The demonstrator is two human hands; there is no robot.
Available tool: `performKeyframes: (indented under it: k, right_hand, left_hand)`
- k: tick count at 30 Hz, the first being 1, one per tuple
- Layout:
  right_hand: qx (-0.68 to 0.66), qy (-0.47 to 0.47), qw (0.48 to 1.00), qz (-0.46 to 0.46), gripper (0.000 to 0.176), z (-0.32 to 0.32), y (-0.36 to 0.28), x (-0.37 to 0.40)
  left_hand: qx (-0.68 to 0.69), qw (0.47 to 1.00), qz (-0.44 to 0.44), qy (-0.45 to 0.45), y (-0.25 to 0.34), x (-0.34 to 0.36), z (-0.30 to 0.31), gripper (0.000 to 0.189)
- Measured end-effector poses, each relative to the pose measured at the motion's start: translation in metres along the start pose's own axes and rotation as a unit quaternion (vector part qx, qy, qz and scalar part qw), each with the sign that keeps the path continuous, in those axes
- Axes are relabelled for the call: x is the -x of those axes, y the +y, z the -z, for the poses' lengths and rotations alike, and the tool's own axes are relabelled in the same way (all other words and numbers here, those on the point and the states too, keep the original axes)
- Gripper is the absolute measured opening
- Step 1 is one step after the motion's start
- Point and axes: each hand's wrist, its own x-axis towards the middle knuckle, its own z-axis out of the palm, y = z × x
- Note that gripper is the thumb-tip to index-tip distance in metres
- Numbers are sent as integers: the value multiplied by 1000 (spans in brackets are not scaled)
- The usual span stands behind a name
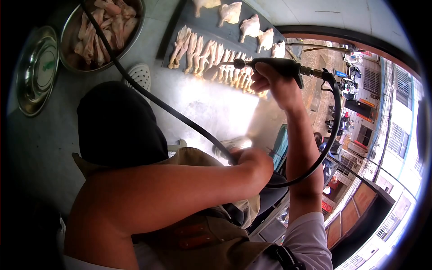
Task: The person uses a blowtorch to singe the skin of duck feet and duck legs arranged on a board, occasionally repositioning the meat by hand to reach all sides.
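Note:
My right hand (pixel 275 85) is wrapped round the black handle of a hose-fed gun (pixel 285 67) that looks like a gas torch; no flame shows. The gun's nozzle end points left, over a row of long, pale poultry pieces (pixel 198 49) on a dark board (pixel 189 22). Farther back on that board lie several poultry leg quarters (pixel 230 13). Nearer my body, my left hand (pixel 252 159) is closed round the thick black hose (pixel 180 118), its fingers partly hidden. From the gun the hose loops down past my right forearm.
At the upper left, a steel bowl (pixel 139 38) holds raw meat pieces, with a round metal dish (pixel 28 83) beside it. The hose crosses the floor side of the view. My shoe (pixel 138 75) is near the board. Beyond a doorway edge (pixel 333 30) are parked scooters and buildings.

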Motion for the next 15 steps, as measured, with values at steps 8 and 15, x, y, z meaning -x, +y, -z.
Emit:
performKeyframes:
  k: [8,15]
  right_hand:
    - [-8,21,999,27,25,-5,-19,1]
    - [15,-8,999,27,26,-12,-29,0]
  left_hand:
    - [-11,1000,9,5,2,2,-1,36]
    - [-7,1000,14,25,2,7,0,34]
